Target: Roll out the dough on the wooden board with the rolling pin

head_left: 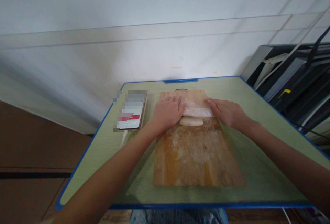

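A flour-dusted rolling pin (pixel 198 112) lies crosswise near the far end of a wooden cutting board (pixel 196 158). My left hand (pixel 168 111) rests over its left end with the fingers curled down. At the opposite end, my right hand (pixel 227 112) is closed round the pin just past the board's right edge. A flat piece of pale dough (pixel 191 121) shows on the near side of the pin, and the pin hides its far part. Patches of white flour mark the board's surface.
The board lies on a green table (pixel 136 179) with a blue rim. Left of it is a phone (pixel 132 110) with a lit screen and a white cable (pixel 124 138). A white wall (pixel 154 59) stands behind; a rack of dark items (pixel 296 79) is at right.
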`<state>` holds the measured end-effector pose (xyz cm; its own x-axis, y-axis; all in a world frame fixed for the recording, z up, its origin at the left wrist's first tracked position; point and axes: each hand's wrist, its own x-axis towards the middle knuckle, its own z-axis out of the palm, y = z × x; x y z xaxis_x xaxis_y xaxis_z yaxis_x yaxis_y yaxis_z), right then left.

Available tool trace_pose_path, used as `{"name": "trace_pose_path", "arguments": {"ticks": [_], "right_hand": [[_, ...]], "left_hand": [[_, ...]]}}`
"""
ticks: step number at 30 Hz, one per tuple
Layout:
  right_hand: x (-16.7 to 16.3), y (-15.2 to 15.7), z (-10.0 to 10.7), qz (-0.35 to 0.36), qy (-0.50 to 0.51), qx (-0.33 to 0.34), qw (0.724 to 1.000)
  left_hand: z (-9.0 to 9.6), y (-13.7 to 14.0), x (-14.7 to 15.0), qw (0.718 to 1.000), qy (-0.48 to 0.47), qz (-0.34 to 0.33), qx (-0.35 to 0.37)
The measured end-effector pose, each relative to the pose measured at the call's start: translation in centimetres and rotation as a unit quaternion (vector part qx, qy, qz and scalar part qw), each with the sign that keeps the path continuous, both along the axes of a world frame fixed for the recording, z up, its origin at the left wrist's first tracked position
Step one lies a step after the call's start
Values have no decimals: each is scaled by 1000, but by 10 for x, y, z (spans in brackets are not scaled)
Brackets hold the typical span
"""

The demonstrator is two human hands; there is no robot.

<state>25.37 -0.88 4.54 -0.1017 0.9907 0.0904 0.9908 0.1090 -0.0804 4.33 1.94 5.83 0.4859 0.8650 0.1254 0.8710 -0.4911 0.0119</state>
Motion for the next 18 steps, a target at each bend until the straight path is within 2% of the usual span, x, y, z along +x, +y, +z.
{"name": "trace_pose_path", "arguments": {"ticks": [4,11,18], "right_hand": [[-5,-15,2,-19,-6,16,1000],[-3,-29,-10,70,-54,137,987],[-3,-48,-19,104,-48,223,968]], "left_hand": [[1,-11,-3,1000,-5,3,-6],[-4,-26,-9,999,-22,-30,21],[-8,-49,-13,999,-27,-29,37]]}}
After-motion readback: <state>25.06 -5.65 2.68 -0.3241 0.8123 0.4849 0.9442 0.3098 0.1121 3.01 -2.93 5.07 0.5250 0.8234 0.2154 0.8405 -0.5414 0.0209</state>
